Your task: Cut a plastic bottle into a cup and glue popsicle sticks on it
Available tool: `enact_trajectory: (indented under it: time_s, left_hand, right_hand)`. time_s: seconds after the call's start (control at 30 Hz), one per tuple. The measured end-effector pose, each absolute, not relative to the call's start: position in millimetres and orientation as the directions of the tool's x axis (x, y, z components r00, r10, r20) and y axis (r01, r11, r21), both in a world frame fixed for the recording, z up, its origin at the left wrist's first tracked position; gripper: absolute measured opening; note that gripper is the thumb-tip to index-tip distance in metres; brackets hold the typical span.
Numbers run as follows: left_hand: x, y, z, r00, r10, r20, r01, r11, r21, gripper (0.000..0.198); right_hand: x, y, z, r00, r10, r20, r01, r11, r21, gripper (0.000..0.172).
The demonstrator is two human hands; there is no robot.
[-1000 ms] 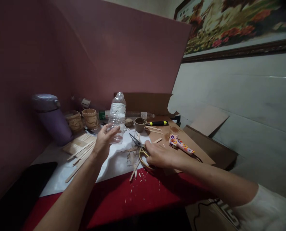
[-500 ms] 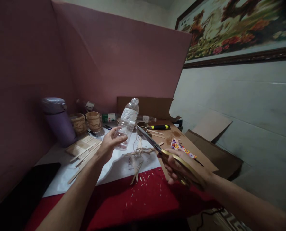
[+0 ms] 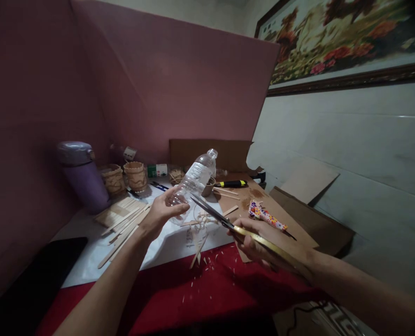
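My left hand (image 3: 165,211) is wrapped round the lower part of a clear plastic bottle (image 3: 197,173), which has a pale label and tilts to the right with its neck up. In my right hand (image 3: 259,240) are scissors (image 3: 212,213) with gold handles and dark blades. The blade tips point left, close to the bottle's side; whether they touch it I cannot tell. Below the bottle, string and wooden stick pieces (image 3: 198,249) lie on white paper (image 3: 155,252).
Wooden craft sticks (image 3: 123,219) lie at the left by a purple flask (image 3: 83,175) and two wooden-looking cups (image 3: 136,177). On the cardboard (image 3: 277,205) at the right are a black-and-yellow utility knife (image 3: 232,184) and a flower-patterned glue gun (image 3: 263,214). Wood chips dot the red cloth (image 3: 193,298).
The bottle has tipped further to the right in my left hand. My right hand has turned the scissors, and their tips have moved slightly left and down, nearer the bottle.
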State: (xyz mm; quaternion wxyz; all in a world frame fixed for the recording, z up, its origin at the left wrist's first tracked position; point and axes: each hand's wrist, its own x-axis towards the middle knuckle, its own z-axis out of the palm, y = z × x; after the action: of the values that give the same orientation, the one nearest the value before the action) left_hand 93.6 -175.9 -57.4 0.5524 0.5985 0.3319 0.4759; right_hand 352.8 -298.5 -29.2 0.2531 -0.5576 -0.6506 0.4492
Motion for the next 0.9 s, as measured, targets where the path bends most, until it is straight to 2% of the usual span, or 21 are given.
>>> enact_trajectory:
  time_s: [0.17,0.3,0.43,0.57,0.7,0.9]
  left_hand:
    - [93,-174,-57,0.325,0.915,0.237,-0.044,-0.235,0.971,0.082]
    - [94,-173,-58,0.305,0.902,0.307,0.081,-0.345,0.935,0.083]
    - [95,-173,-60,0.328,0.885,0.330,0.172,-0.399,0.901,0.082]
    - [95,-175,-58,0.381,0.882,0.279,0.129,-0.349,0.928,0.081]
    - [94,-179,-54,0.414,0.877,0.243,0.098,-0.309,0.946,0.080]
    - [94,-182,-51,0.418,0.885,0.204,0.098,-0.267,0.959,0.085]
  right_hand:
    - [350,-300,-11,-0.279,0.933,-0.227,0.484,-0.068,-0.872,0.050]
    - [349,-297,-6,-0.298,0.915,-0.271,0.439,-0.121,-0.890,0.052]
    - [357,-290,-15,-0.345,0.925,-0.161,0.452,0.014,-0.892,0.054]
    - [364,-288,-23,-0.384,0.920,-0.078,0.466,0.120,-0.876,0.057]
    - [357,-292,-23,-0.333,0.943,-0.021,0.528,0.168,-0.833,0.055]
    - [335,-303,-19,-0.211,0.977,0.018,0.602,0.145,-0.785,0.043]
